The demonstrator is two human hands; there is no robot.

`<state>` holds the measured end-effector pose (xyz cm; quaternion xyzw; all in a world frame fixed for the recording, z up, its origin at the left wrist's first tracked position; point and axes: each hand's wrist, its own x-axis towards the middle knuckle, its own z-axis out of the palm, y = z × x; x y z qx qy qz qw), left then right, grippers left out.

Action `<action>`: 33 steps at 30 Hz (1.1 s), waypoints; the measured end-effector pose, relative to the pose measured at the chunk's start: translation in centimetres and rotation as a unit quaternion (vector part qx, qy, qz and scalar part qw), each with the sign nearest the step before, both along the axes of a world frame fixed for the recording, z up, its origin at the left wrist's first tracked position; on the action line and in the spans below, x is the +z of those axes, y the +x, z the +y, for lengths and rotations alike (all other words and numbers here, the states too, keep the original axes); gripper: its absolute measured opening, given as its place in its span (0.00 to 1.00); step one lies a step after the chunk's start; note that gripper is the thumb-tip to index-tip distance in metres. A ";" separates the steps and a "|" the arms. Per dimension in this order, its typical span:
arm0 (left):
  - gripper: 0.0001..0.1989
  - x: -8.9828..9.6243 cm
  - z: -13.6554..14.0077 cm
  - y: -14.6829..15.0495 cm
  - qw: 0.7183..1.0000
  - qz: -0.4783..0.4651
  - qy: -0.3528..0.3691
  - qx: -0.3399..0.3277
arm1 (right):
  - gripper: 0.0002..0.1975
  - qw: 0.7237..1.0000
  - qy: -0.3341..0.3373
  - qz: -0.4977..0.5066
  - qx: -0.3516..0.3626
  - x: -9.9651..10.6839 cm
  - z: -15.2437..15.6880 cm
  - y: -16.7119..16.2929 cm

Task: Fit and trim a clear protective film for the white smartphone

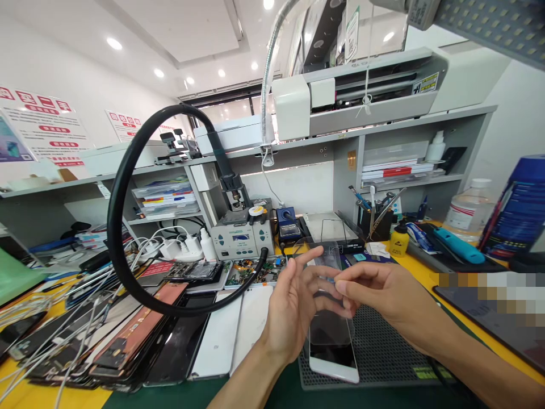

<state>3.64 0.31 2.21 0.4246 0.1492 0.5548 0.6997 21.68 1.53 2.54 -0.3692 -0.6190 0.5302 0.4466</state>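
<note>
A thin clear sheet (334,332), like a screen protector, is held upright in front of me. My right hand (378,289) pinches its right edge between thumb and forefinger. Spread beside and partly behind the sheet, the fingers of my left hand (293,307) are apart, with the palm turned to the right; whether they touch it I cannot tell. Below both hands a white-framed phone (334,372) with a dark screen lies face up on a dark perforated mat (383,352). The sheet and fingers cover the phone's upper part.
Several phones and phone parts (140,318) are stacked at left, under a looping black hose (114,210). A soldering station (240,241) stands behind. A tool holder (374,218), yellow bottle (399,240) and clear bottle (468,210) stand at right. A lamp (498,28) hangs overhead.
</note>
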 end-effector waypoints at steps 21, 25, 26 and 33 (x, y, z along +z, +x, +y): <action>0.27 -0.1 0.0 0.0 1.000 0.013 0.018 0.022 | 0.11 1.000 -0.009 -0.008 -0.012 0.5 -0.1 -0.4; 0.26 -0.3 0.0 0.1 1.000 0.006 0.012 0.026 | 0.11 1.000 -0.009 -0.005 -0.022 0.6 -0.2 -0.6; 0.26 -0.3 0.0 0.2 1.000 0.005 0.007 0.028 | 0.11 1.000 -0.008 0.000 -0.023 0.6 -0.2 -0.6; 0.25 0.0 -0.1 0.3 0.999 -0.004 -0.023 0.036 | 0.11 0.999 -0.008 0.025 -0.029 0.6 -0.4 -0.7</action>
